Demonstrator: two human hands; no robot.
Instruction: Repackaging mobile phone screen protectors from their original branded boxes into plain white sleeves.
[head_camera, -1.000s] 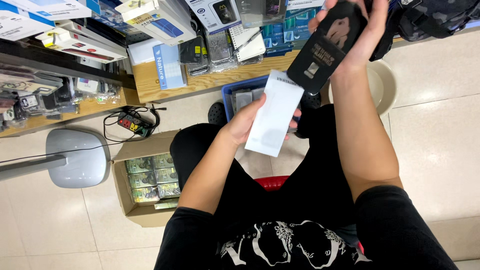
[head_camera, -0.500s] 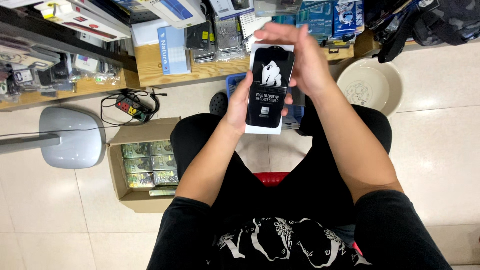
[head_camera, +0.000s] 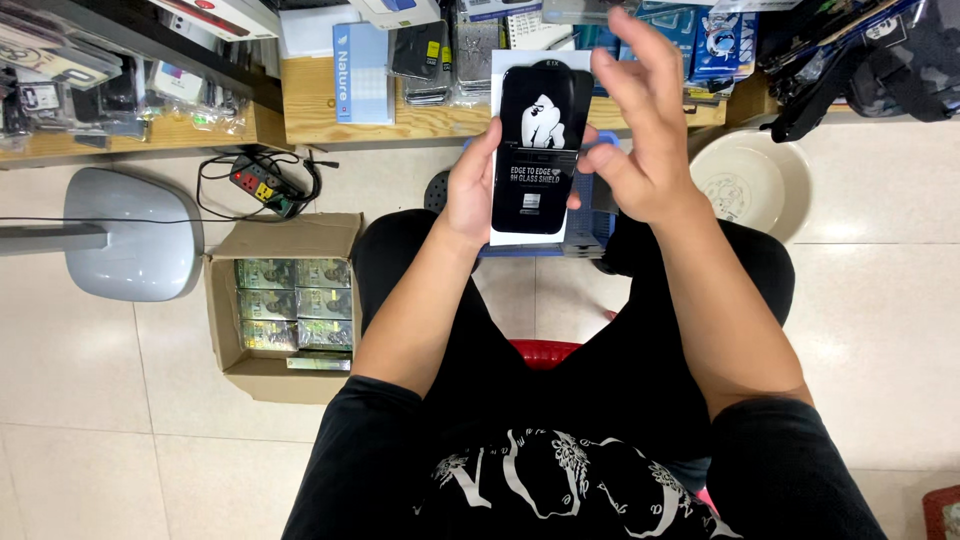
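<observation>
Overhead, left hand (head_camera: 470, 190) grips the left edge of a white packet (head_camera: 505, 230) with a black phone-shaped screen-protector card (head_camera: 535, 150) lying on its face, both held up above the knees and over a blue crate (head_camera: 590, 232). Right hand (head_camera: 645, 150) sits just right of the card, fingers (head_camera: 640, 60) spread and loose, thumb against the card's right edge, clasping nothing. Floor left: open cardboard box (head_camera: 225, 345) of stacked greenish packs (head_camera: 295, 305), grey stand base (head_camera: 135, 235), power strip (head_camera: 255, 183); cream bowl (head_camera: 750, 185) to the right.
</observation>
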